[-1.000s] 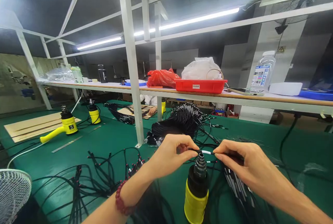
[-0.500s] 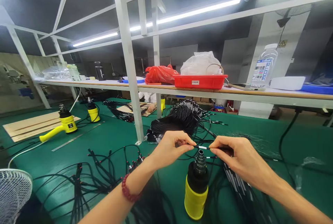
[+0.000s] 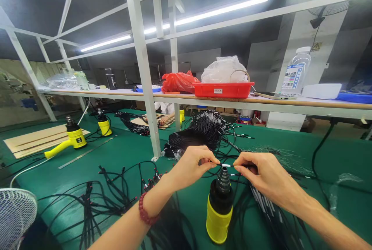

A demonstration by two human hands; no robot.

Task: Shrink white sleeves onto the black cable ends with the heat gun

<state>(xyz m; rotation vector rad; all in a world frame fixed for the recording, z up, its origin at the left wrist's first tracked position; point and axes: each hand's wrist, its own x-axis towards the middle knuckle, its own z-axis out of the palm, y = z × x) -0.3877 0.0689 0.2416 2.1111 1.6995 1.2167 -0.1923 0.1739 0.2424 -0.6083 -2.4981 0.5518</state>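
While a white-sleeved black cable (image 3: pixel 226 165) was pinched taut between the left hand (image 3: pixel 188 168) and the right hand (image 3: pixel 267 174), both closed on it by thumb and fingers, it was held level just above the ribbed nozzle of an upright yellow heat gun (image 3: pixel 219 223), so steadiness seemed called for; loose cables (image 3: pixel 95 203) and a coiled black bundle (image 3: pixel 197 136) lay on the green counter (image 3: pixel 130 153).

The heat gun (image 3: pixel 219 223) is glossy yellow plastic, the bench mat (image 3: pixel 128 149) smooth green rubber.
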